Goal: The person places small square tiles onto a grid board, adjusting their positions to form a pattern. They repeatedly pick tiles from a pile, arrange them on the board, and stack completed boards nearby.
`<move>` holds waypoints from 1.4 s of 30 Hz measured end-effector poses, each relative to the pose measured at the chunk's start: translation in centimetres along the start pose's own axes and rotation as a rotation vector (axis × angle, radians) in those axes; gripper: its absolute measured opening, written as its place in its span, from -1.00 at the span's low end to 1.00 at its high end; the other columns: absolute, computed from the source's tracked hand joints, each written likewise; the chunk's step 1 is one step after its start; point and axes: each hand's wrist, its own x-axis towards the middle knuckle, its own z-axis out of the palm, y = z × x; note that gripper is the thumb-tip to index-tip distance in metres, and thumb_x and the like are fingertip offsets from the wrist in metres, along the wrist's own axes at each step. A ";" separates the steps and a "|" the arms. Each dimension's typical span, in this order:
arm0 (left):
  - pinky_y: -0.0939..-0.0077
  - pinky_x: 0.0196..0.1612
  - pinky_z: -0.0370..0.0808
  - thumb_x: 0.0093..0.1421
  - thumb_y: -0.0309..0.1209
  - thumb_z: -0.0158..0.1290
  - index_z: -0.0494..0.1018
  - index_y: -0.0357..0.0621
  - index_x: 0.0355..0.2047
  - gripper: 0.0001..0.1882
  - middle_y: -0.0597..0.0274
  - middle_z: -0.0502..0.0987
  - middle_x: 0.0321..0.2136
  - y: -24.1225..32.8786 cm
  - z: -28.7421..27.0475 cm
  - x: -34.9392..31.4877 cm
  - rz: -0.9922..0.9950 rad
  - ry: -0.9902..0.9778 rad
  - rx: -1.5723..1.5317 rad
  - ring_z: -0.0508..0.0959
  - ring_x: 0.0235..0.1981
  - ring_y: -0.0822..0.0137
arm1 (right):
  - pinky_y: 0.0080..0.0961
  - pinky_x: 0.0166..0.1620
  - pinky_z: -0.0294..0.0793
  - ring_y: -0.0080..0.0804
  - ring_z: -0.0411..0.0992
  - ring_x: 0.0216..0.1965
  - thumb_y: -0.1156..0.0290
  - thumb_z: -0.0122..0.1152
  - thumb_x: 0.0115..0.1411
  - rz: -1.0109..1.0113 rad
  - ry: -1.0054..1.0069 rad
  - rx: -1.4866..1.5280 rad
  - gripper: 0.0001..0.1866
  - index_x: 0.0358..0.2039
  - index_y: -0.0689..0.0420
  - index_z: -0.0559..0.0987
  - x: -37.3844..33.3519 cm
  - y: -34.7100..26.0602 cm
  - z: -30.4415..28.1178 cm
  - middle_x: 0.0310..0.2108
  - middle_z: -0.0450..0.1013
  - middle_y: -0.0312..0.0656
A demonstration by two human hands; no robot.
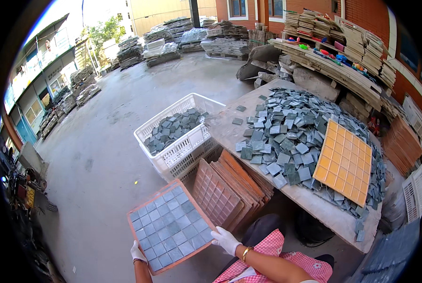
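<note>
I see the filled tile tray (171,226) at the lower left, gripped by my left hand (138,252) and right hand (225,239). Every slot looks full. Many loose tiles (296,137) wait on the table (324,212).

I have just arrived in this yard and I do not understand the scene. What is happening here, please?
A person in white gloves holds a square orange-framed grid tray filled with grey stone tiles. The left hand grips its near corner and the right hand its right edge. Beside it, empty reddish grid trays lean against a stone table heaped with loose grey tiles, where an empty yellow grid tray lies. A white plastic crate holds more tiles.
</note>
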 end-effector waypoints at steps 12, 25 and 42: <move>0.10 -0.26 0.43 0.33 0.10 -0.16 0.55 -0.34 -0.41 -0.34 -0.02 0.62 -0.41 -0.7 -3.3 9.6 0.236 0.220 1.002 0.59 -0.35 0.00 | -0.34 -0.07 0.45 -0.24 0.48 -0.17 0.07 0.12 0.27 -0.124 -0.046 -0.515 -0.39 0.03 0.40 0.29 6.6 1.4 2.3 -0.12 0.45 0.06; 0.04 -0.30 0.42 0.31 0.21 -0.22 0.56 -0.28 -0.55 -0.24 -0.09 0.56 -0.60 1.0 0.0 6.4 0.482 0.097 1.587 0.57 -0.47 -0.09 | -0.06 0.06 0.39 0.22 0.42 -0.04 0.14 0.06 0.25 -0.300 0.112 -0.824 -0.51 0.02 0.30 0.37 4.0 -1.8 0.6 -0.03 0.42 0.24; 0.16 0.21 0.35 0.26 0.29 -0.21 0.10 -0.08 0.35 -0.14 0.14 0.23 0.30 -5.0 -3.9 1.0 -0.163 -0.104 0.348 0.33 0.24 0.11 | -0.48 -0.07 0.53 -0.40 0.53 -0.16 0.30 0.07 0.34 -0.325 0.179 0.145 -0.58 0.09 0.33 0.44 -5.0 -2.5 -11.8 -0.16 0.54 -0.10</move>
